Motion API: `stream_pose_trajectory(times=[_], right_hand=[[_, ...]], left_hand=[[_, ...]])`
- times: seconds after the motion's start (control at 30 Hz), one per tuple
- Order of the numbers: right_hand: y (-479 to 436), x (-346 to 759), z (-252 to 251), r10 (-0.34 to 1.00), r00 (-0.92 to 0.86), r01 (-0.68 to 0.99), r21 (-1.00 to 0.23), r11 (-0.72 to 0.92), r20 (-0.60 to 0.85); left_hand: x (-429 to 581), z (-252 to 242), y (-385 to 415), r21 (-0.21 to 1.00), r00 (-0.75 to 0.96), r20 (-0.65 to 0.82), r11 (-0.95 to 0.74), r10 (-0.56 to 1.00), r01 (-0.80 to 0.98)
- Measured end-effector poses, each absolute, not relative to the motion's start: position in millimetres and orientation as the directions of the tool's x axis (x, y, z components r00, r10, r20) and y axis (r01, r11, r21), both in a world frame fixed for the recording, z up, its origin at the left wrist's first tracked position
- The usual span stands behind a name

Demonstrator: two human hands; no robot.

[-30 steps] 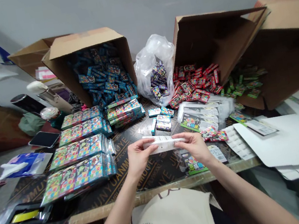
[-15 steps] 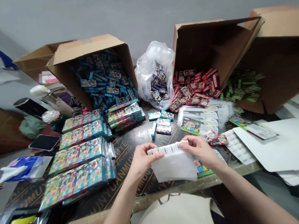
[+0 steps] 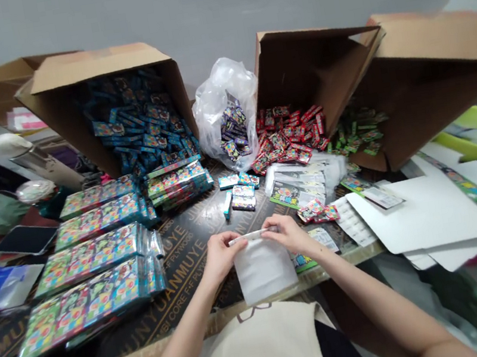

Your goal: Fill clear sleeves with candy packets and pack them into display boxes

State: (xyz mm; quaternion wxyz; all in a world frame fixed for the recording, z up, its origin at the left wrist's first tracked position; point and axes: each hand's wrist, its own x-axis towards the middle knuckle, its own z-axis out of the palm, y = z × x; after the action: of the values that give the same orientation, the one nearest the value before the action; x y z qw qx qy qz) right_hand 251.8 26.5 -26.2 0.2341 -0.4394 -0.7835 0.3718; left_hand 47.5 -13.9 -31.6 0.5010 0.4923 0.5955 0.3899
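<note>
Between my two hands hangs a white, slightly see-through label sheet, its top edge bent over into a narrow strip. My left hand pinches the left end of that edge between thumb and fingers. At the right end, my right hand does the same. Just beyond the fingers lie several small blue candy boxes. Two or so red candy packs rest to the right of my right hand, and a printed green card is partly hidden beneath its wrist.
Stacks of wrapped multi-packs fill the left side. Behind stand open cartons of blue boxes, red boxes and green boxes, with a plastic bag of purple ones between. White boards lie right; the table edge is near.
The sheet's top edge has turned over, so its printed marks no longer show. The sheet now hangs more upright and nearer my body. The whole view has shifted to the right.
</note>
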Motion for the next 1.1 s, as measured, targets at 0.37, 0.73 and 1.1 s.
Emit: stream_pose_trajectory(times=[0.37, 0.73, 1.1], right_hand=[[25, 329, -59, 0.881, -0.446, 0.823, -0.458, 0.336, -0.155], [63, 394, -4, 0.996, 0.068, 0.006, -0.998, 0.058, 0.058], [38, 309, -65, 0.848, -0.520, 0.581, -0.771, 0.263, -0.102]], left_hand=[[-20, -37, -7, 0.951, -0.238, -0.303, 0.310, 0.923, -0.006], [60, -49, 17, 0.921, 0.002, -0.372, 0.368, 0.928, 0.126], [111, -86, 63, 0.855, 0.113, -0.508, 0.483, 0.854, 0.191]])
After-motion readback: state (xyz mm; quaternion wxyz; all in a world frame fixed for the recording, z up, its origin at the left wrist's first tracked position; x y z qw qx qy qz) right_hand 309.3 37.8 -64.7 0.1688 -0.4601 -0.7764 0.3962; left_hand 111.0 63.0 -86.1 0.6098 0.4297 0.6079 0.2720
